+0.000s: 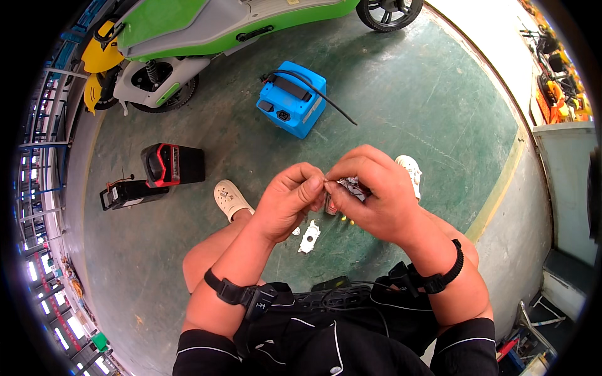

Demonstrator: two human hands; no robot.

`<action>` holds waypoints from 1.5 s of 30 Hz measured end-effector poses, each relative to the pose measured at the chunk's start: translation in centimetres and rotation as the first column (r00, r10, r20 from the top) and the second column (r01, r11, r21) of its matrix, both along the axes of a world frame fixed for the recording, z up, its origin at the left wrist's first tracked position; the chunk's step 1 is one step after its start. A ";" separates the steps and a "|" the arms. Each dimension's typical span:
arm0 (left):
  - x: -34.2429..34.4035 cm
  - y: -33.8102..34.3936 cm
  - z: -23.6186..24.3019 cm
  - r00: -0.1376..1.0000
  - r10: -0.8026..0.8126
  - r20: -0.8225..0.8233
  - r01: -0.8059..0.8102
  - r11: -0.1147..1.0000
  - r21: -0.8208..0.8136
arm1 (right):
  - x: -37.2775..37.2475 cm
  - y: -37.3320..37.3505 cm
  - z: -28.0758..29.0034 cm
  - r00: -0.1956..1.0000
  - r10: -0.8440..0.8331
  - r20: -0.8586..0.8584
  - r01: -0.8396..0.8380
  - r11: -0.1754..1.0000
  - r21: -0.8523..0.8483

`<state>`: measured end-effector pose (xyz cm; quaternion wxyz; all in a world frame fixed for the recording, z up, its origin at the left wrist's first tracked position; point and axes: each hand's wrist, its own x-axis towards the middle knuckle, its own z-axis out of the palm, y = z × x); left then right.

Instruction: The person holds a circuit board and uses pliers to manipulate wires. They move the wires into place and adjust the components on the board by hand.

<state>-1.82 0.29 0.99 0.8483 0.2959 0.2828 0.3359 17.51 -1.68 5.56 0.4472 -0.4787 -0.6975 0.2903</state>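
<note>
My left hand (295, 200) and my right hand (373, 191) meet at the fingertips over the floor between my legs, both closed in a pinch on something small that I cannot make out. Partly hidden behind my right hand's fingers are a silvery metal part (351, 183) and a reddish piece (332, 210); whether I hold them is unclear. Below my hands on the green floor (439, 125) lie a white flat plate (311, 232) with a centre hole, a small white disc (296, 231) and small yellow pieces (348, 221).
A blue battery case (291, 103) with a black cable is ahead. Black-and-red cases (185, 166) stand left. A green-and-white scooter (169, 34) spans the top. A grey metal cabinet (567, 188) is at right. My sandalled feet (231, 200) flank the parts.
</note>
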 end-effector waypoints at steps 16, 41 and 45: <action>-0.4 0.2 1.3 0.808 0.477 -0.347 -0.061 0.653 0.755 | 0.3 -0.1 0.1 1.000 -0.008 -0.010 0.007 0.992 -0.129; 0.0 0.1 1.2 0.829 0.453 -0.329 -0.043 0.636 0.770 | 0.0 -0.2 -0.5 0.992 0.048 -0.116 -0.065 0.987 -0.148; 0.0 0.2 1.6 0.793 0.481 -0.375 -0.009 0.624 0.781 | 0.3 -0.1 -0.4 0.994 0.060 -0.089 -0.071 0.990 -0.124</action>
